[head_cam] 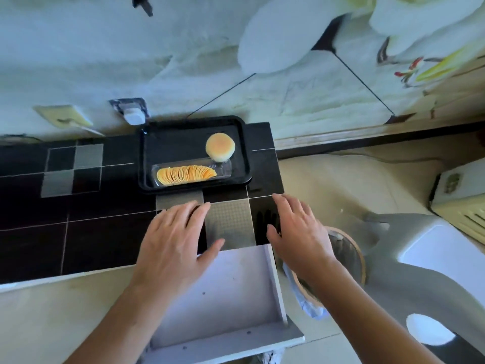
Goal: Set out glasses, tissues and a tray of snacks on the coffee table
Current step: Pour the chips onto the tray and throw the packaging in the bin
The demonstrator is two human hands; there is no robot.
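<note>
A black tray (244, 143) lies on the dark tiled counter (78, 232) against the wall. In it are a round golden bun (220, 147) and a clear plastic sleeve of stacked crisps (186, 175). My left hand (175, 240) and my right hand (296, 232) hover palm down, fingers spread, just in front of the tray. Neither hand holds anything, and neither touches the tray. No glasses or tissues are in view.
An open white drawer (223, 298) juts out below my hands. A round bin with a wooden rim (359, 258) stands on the floor to the right, beside a grey plastic stool (420, 258). A wall socket with a white plug (133, 114) sits behind the tray.
</note>
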